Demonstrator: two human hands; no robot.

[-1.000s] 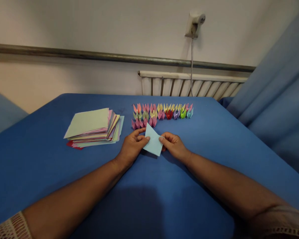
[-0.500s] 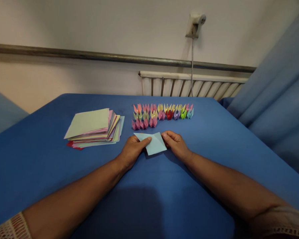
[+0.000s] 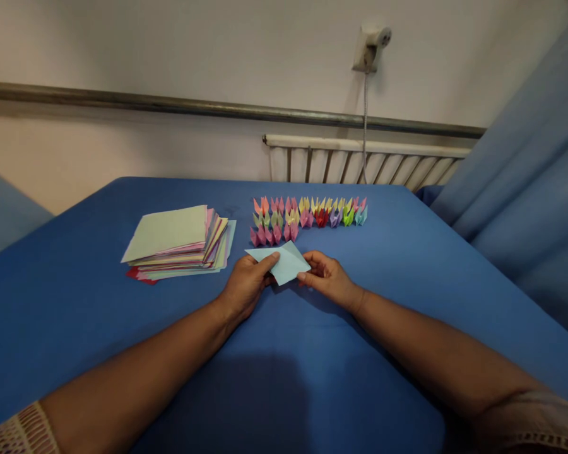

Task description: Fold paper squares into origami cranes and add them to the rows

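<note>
A light blue sheet of origami paper (image 3: 288, 263), partly folded with a pointed flap to the left, is held just above the table in the middle of the view. My left hand (image 3: 246, 280) pinches its left part, thumb on top and fingers mostly hidden beneath. At the paper's right corner, my right hand (image 3: 329, 277) has its thumb and curled fingers closed about the edge. Just beyond the paper stand rows of small folded paper cranes (image 3: 322, 218) in pink, yellow, red, purple, green and blue.
A thick stack of coloured paper sheets (image 3: 170, 236) lies to the left on the blue-covered table (image 3: 378, 366). Behind run a metal rail (image 3: 194, 107) and a white barred frame (image 3: 331, 144). A cord (image 3: 365, 126) hangs from a wall socket. A blue curtain (image 3: 525, 157) hangs at right.
The paper has turned and shifted slightly left and away from me, its right corner now pointing at my right hand. My right thumb has moved lower, onto that corner.
</note>
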